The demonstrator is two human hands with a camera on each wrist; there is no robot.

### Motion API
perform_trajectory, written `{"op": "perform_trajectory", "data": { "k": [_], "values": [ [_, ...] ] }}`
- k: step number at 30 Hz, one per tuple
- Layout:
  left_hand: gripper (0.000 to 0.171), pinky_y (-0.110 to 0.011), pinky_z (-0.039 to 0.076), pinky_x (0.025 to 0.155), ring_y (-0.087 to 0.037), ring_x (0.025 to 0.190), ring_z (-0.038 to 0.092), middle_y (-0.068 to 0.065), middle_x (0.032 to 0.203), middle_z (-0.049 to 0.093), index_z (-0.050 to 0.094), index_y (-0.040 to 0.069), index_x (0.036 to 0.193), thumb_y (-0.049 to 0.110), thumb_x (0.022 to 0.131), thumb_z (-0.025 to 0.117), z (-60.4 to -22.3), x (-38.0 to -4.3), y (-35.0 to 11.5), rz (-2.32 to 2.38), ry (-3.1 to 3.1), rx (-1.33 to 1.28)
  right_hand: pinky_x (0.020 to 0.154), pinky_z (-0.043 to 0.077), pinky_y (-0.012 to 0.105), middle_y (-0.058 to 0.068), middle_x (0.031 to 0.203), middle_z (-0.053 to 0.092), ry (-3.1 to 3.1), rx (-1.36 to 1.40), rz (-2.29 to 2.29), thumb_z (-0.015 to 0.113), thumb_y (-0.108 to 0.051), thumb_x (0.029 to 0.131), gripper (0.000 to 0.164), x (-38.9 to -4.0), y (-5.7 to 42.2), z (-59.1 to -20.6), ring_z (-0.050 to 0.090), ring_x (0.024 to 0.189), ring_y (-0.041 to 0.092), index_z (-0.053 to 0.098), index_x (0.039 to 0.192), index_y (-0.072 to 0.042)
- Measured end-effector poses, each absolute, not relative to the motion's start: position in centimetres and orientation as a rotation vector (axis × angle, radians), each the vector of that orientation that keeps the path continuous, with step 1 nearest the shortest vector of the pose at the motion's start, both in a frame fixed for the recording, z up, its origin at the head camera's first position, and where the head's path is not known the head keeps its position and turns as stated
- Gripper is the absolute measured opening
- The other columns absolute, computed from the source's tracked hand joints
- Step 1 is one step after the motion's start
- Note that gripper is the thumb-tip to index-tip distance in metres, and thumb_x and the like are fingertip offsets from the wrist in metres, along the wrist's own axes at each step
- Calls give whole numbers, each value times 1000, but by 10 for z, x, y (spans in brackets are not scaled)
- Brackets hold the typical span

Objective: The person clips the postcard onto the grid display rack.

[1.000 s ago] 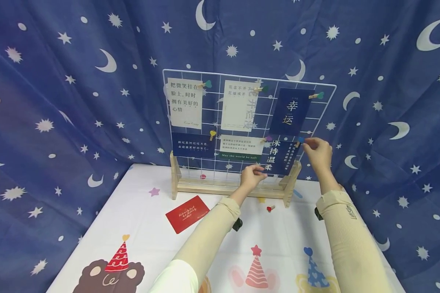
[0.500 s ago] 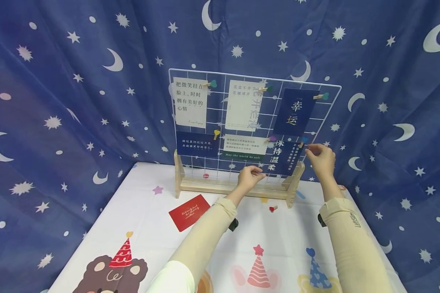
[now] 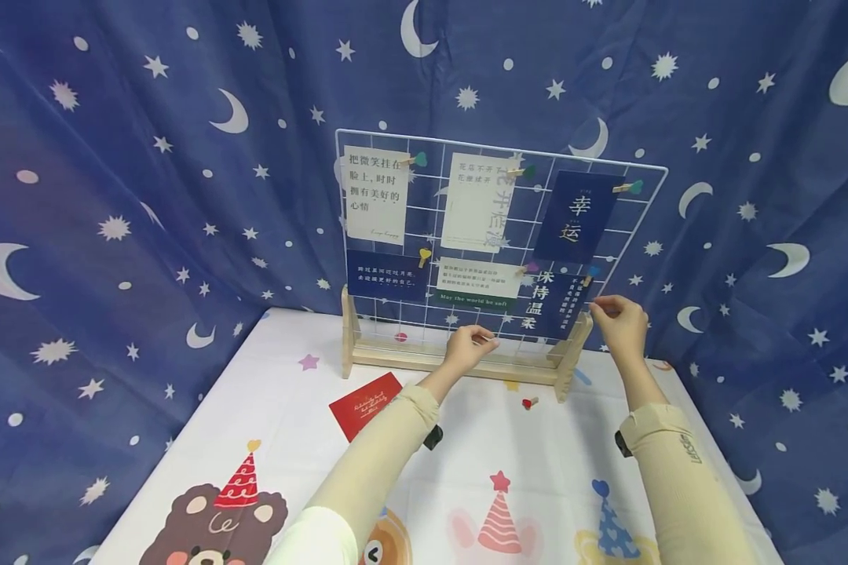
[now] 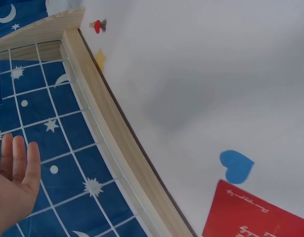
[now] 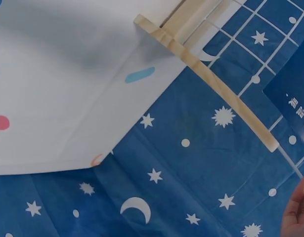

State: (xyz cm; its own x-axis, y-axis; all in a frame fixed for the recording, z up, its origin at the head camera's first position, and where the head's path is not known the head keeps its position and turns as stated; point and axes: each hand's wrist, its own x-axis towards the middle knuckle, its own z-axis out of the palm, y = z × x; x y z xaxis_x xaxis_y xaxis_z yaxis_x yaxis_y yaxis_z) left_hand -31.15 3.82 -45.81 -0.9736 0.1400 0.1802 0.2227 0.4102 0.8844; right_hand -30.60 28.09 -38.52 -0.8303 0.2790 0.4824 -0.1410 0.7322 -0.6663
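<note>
A white wire grid panel (image 3: 429, 215) stands in a wooden base (image 3: 452, 369), with several cards clipped to it. At the lower right hangs a dark blue card (image 3: 556, 308) with white writing, held by a blue heart clothespin (image 3: 591, 274). My right hand (image 3: 623, 326) is beside that card's right edge, below the clothespin, with nothing visible in its fingers. Lower and to the left, my left hand (image 3: 469, 347) is near the bottom of the grid with fingers relaxed; in the left wrist view its fingers (image 4: 18, 160) extend over the wires.
A red card (image 3: 367, 402) lies on the white patterned tablecloth (image 3: 283, 377), partly covered by the left sleeve. Near the base's right foot lies a small red clothespin (image 3: 530, 403). A blue curtain (image 3: 148, 259) with moons and stars surrounds the table's back and sides.
My right hand has left the blue clothespin and dropped slightly. The left hand has drawn away from the dark blue card, down and leftward. The head view has shifted slightly.
</note>
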Motion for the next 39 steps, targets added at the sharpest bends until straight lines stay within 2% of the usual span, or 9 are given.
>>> {"op": "perform_trajectory", "data": {
  "k": [4,7,14,22,30,35,39],
  "values": [
    [20,-17,46,62,-26,84,66,-15,92,71,69,1,97,17,85,69,-457,-311,33,-1633,-2562,-343,59,35,5,23,95,69,-2381,-80,973,62,-13,91,21,-306,280,-386,54,67,2,68,101,4],
    [20,-17,46,62,-26,86,66,-15,94,71,69,1,97,17,86,68,-457,-311,29,-1633,-2549,-349,60,36,7,23,91,69,-2403,-47,972,63,-13,90,19,-305,277,-390,46,64,-7,68,97,4],
    [19,-20,50,65,-28,87,65,-16,97,70,69,-1,98,14,87,67,-462,-306,14,-1635,-2529,-353,58,38,9,23,85,69,-2451,30,953,67,-12,87,17,-304,268,-408,60,67,14,67,88,5],
    [21,-23,53,73,-28,93,64,-17,102,69,68,-2,101,14,88,65,-465,-300,1,-1703,-2506,-365,59,42,7,21,84,69,-2515,114,995,67,-12,87,17,-301,265,-427,55,65,3,68,89,4],
    [28,-30,54,81,-33,99,61,-25,108,64,62,-6,109,9,86,66,-459,-288,-21,-1682,-2578,-514,64,48,15,23,94,68,-2737,370,1114,63,-7,89,17,-295,269,-453,63,76,18,67,98,7],
    [32,-35,54,86,-33,102,61,-23,110,63,61,-4,113,13,87,66,-469,-280,-43,-1636,-2675,-503,66,50,16,26,94,67,-2771,475,1222,62,-3,88,18,-290,266,-480,62,75,13,64,99,12],
    [39,-39,52,91,-34,106,59,-20,115,61,59,-2,118,14,84,69,-486,-274,-63,-1582,-2750,-498,69,51,17,23,92,67,-2831,554,1252,62,-2,88,19,-286,264,-501,61,76,11,63,100,12]
  ]
}}
